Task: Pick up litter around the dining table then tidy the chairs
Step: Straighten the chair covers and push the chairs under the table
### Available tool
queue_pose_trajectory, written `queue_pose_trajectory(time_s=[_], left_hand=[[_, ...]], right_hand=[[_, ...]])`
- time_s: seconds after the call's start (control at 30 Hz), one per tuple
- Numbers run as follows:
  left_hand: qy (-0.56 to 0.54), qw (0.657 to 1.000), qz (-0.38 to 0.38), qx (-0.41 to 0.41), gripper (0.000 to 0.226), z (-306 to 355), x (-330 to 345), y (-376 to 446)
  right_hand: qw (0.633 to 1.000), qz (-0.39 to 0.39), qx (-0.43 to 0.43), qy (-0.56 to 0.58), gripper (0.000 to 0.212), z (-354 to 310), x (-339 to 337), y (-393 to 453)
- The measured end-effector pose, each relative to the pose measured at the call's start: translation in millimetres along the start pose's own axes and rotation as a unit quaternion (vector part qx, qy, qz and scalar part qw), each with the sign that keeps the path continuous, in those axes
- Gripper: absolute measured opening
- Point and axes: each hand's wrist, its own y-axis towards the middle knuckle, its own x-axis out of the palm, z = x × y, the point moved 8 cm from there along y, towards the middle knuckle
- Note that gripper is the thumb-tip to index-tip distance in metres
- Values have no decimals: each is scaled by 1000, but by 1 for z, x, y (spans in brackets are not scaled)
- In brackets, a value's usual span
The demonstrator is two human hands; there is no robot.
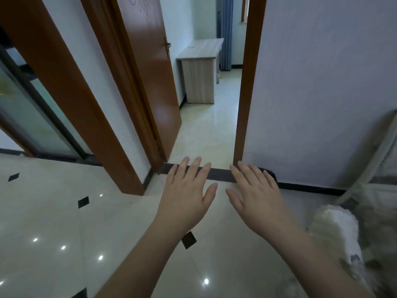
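Observation:
My left hand [189, 190] and my right hand [255, 192] are stretched out side by side, palms down, above the glossy tiled floor [53, 222]. Fingers on both are spread and nothing is held. No dining table, chair or litter shows in this view. The hands hover in front of a dark door threshold [219, 174].
An open brown door [150, 67] leads into a room with a light wooden desk [199, 69] and a blue curtain [225, 29]. A wooden frame post [249, 82] and white wall [322, 93] stand right. White sacks [337, 231] lie at lower right; a glass door [25, 110] is at left.

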Motion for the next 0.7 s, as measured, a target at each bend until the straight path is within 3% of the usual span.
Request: queue_pose_trajectory(time_s=[0.37,0.47,0.57,0.7], left_hand=[[-22,994,18,106,60,-24,24,213],[-7,990,49,131,63,-18,23,269],[-16,983,28,182,63,8,35,315],[-43,963,14,265,63,61,44,360]], right_hand=[[993,26,114,-35,63,71,1,163],[985,51,149,-69,72,89,-9,194],[975,51,199,-83,76,121,-13,214],[951,69,276,-120,65,178,-25,219]])
